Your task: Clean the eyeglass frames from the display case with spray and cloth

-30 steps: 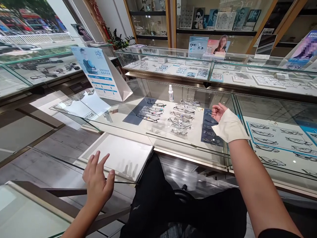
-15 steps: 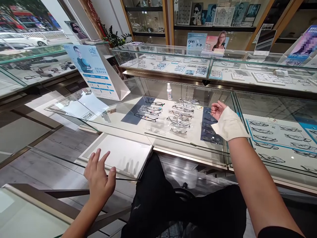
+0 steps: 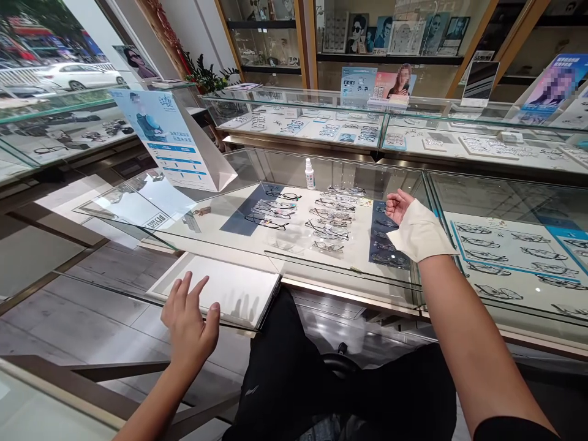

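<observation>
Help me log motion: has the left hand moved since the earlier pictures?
Yes, slightly: judged against the white bottle, the left hand has shifted rightward and a little upward in the head view, closing some of the gap.

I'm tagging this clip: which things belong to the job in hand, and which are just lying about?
In use, seemingly:
right hand with cream cloth on it, over the glass display case;
open left hand, nearest the white tray.

Lying about:
eyeglasses inside the case;
white bottle;
blue-and-white sign.
</observation>
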A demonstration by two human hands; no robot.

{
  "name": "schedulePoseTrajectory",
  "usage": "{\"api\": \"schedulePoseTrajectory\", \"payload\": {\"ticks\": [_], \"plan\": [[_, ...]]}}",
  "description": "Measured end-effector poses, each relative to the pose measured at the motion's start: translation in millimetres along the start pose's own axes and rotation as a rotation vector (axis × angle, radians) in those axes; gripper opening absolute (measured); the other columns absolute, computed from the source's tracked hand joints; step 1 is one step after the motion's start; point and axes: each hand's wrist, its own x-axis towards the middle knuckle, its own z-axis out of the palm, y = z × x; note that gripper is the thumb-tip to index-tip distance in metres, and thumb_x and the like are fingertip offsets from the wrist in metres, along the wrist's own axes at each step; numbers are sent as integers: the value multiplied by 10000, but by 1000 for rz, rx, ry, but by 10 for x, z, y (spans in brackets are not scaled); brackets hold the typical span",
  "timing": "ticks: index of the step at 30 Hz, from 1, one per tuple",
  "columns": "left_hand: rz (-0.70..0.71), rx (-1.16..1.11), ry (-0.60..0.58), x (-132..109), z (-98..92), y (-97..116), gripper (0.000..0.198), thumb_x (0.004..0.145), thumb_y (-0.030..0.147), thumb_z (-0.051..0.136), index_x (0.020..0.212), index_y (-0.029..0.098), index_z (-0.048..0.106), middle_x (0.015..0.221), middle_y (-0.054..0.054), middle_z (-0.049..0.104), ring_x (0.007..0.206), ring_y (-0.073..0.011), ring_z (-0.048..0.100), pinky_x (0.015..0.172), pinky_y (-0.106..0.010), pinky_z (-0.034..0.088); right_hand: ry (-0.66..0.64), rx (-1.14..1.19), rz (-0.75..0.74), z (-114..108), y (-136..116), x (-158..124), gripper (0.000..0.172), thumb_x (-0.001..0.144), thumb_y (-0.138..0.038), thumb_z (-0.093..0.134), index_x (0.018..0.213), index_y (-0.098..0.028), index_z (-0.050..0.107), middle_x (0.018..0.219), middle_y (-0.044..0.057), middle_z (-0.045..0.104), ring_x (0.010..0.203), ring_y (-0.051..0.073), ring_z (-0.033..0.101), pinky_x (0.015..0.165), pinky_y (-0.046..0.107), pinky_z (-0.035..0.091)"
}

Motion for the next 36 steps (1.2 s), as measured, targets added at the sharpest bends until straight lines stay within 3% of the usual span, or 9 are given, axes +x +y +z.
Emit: {"api": "schedulePoseTrajectory", "payload": {"ticks": [7, 11, 16, 21, 31, 36], "plan": [[-6, -40, -16, 128, 123, -9, 638, 1098, 531, 469, 1647, 227, 584, 1828, -221, 391, 1753, -462, 255, 1400, -658, 179, -20, -24, -21, 65, -20, -56, 314, 925, -490, 906, 862, -263, 698, 727, -7, 656, 652, 157, 619, 612, 305, 608], [-28, -60, -37, 225, 215, 32, 667, 1099, 566, 462, 1642, 201, 588, 1837, -235, 365, 1755, -464, 237, 1406, -647, 149, -18, -23, 7, -19, -15, 6, 280, 947, -471, 883, 870, -249, 732, 732, 2, 641, 655, 144, 592, 605, 277, 583], [-16, -80, 11, 309, 344, 68, 780, 1101, 663, 423, 1637, 114, 566, 1841, -291, 320, 1761, -477, 204, 1411, -645, 120, -24, -127, 25, -167, 18, 186, 380, 946, -608, 842, 833, -271, 709, 662, -8, 581, 579, 156, 523, 550, 317, 519], [-31, -95, 31, 342, 428, 46, 927, 1070, 798, 389, 1687, 114, 494, 1856, -299, 270, 1781, -467, 135, 1412, -647, 100, -14, -161, 6, -239, 39, 256, 406, 919, -666, 835, 847, -286, 712, 660, -4, 588, 582, 177, 529, 567, 358, 522], [-18, -138, 82, 441, 597, 21, 1076, 1027, 881, 402, 1765, 100, 379, 1872, -312, 201, 1780, -497, 65, 1399, -695, 32, 12, -177, 8, -138, -10, 160, 440, 911, -662, 849, 827, -259, 695, 658, -6, 556, 571, 148, 484, 543, 318, 490], [-36, -137, 94, 496, 686, 24, 1100, 1023, 895, 387, 1783, 101, 350, 1884, -304, 161, 1779, -501, 44, 1395, -694, 19, 15, -163, -35, -67, -14, 29, 370, 950, -622, 829, 874, -272, 737, 722, 6, 589, 650, 165, 532, 604, 312, 536]]}}
